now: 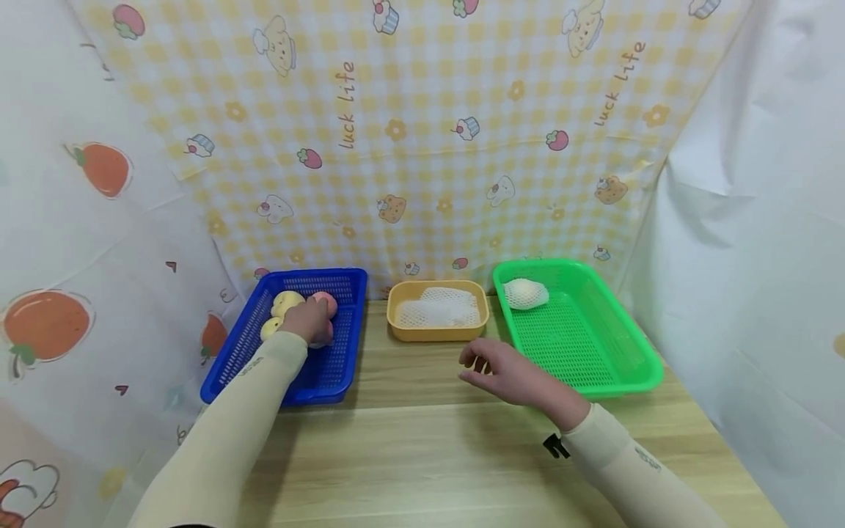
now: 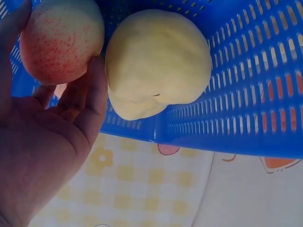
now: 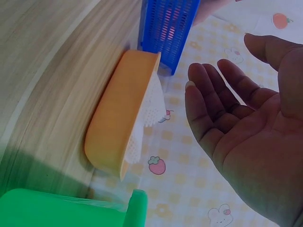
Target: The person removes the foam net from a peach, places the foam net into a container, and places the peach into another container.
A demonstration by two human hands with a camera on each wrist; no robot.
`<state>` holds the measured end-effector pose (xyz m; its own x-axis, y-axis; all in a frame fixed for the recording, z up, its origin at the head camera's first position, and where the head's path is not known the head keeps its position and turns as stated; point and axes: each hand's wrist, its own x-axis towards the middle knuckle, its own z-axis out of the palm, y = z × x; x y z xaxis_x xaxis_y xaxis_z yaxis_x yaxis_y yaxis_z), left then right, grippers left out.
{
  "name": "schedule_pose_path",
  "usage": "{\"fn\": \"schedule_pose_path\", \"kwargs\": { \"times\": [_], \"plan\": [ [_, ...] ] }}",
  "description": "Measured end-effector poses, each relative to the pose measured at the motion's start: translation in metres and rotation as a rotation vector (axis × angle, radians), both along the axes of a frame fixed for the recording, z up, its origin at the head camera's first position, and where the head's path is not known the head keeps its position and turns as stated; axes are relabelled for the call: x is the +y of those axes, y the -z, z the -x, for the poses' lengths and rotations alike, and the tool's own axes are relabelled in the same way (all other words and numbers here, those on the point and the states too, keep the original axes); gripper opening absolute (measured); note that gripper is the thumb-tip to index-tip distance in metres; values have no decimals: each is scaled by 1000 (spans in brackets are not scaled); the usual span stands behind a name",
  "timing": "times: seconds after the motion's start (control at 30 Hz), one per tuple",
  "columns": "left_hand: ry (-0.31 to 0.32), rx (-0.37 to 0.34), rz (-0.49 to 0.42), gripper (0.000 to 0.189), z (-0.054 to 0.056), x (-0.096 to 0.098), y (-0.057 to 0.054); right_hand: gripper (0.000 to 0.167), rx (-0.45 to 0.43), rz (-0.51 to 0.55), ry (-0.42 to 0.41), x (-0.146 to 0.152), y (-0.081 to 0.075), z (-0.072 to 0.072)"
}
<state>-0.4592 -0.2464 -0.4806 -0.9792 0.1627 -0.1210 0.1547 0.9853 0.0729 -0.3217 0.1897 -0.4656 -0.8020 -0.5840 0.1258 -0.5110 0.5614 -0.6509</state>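
My left hand point(image 1: 306, 320) reaches into the blue basket point(image 1: 359, 330). In the left wrist view, its thumb and fingers are curled round a pink-and-cream peach point(image 2: 64, 40). Beside that peach lie pale yellow peach-like fruits point(image 2: 158, 59), touching the fingertips. The head view shows pink fruit point(image 1: 326, 302) partly hidden behind the hand. Hovering over the table in front of the tan box point(image 1: 439, 335), my right hand point(image 1: 505, 372) has loosely bent fingers and holds nothing. White foam net sleeves point(image 1: 442, 308) lie in that box.
A green basket point(image 1: 634, 359) stands at the right, with a pale fruit in a white foam net point(image 1: 525, 293) in its back left corner. All three containers rest on a wooden table point(image 1: 396, 455). A patterned cloth point(image 1: 422, 176) hangs behind them.
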Motion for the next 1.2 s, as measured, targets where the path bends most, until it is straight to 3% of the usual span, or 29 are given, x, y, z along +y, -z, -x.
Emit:
{"fn": "schedule_pose_path", "kwargs": {
  "times": [0.3,0.53,0.73,0.87,1.03,1.2],
  "plan": [
    [6,-26,6,88,-2,0,0,16,-5,9,-1,1,0,-3],
    [21,3,-1,82,0,-6,-2,17,-10,9,7,1,0,-2],
    [17,4,-47,76,0,-9,-14,17,-13,13,-1,2,1,-2],
    [47,36,-75,65,-1,-6,-27,17,-6,20,3,3,2,-1],
    [94,159,-160,41,-15,14,-43,16,1,32,-1,2,4,1],
    [142,252,-280,31,-43,51,-62,16,-4,30,4,2,6,2]
  ]
}}
